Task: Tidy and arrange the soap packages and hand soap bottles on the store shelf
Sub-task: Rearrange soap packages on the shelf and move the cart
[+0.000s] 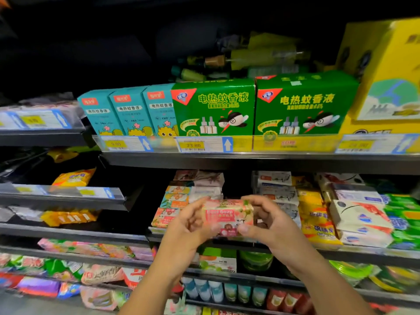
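A pink soap package [226,218] with "Soap" lettering is held in front of the middle shelf. My left hand [189,226] grips its left end and my right hand [264,220] grips its right end, fingers curled over the top edge and thumbs below. Behind it on the shelf sits a stack of similar orange and pink soap packages [173,201]. White soap packages [276,189] are stacked to the right. Hand soap bottles [223,291] stand in a row on a lower shelf, between my forearms.
Green mosquito-liquid boxes [214,109] and teal boxes [127,112] fill the shelf above, behind price tags [204,144]. Yellow soap packs [317,218] and white-and-red packs [361,220] lie to the right. Pink and green packets [91,248] crowd the lower left shelves. The shelf edge [250,159] juts out overhead.
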A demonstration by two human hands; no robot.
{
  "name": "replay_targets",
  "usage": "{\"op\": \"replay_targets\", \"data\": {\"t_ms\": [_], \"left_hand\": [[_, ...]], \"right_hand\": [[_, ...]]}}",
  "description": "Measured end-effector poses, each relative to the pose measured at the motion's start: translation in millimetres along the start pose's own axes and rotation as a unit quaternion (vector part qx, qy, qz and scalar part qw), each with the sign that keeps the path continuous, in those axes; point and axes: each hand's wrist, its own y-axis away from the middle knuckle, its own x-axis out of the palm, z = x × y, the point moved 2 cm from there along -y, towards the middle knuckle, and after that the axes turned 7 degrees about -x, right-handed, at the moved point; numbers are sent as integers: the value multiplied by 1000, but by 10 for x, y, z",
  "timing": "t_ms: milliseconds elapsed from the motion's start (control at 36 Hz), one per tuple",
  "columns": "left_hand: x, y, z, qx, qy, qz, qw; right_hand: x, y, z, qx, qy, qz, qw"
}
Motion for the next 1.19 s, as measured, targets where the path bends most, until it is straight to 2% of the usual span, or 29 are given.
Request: {"op": "replay_targets", "data": {"t_ms": [167,306,389,472,722,806,889,1056,1194], "left_hand": [[-145,-157,-145,44,68,17,997],[-355,-310,-137,56,15,59,997],[-550,-436,-58,56,-8,48,997],[-762,-542,34,41,-8,36,998],[-1137,-687,257,-27,-53,147,987],[-1173,-704,316,-41,-68,171,982],[-1259,-726,366,-49,-36,169,984],[-1336,-765,295,-100,77,81,989],[-1311,-833,158,-188,45,117,974]], "right_hand": [[299,-88,-121,7,43,-9,999],[776,-212,-283,40,43,-29,998],[901,-301,-340,55,53,-43,996],[889,-375,-394,59,53,-73,994],[1050,-514,-199,-12,44,-188,981],[1204,-570,-249,-34,45,-200,978],[1317,-576,-303,-28,46,-204,977],[1300,-558,-400,67,67,-159,983],[1225,-715,-366,153,41,-167,973]]}}
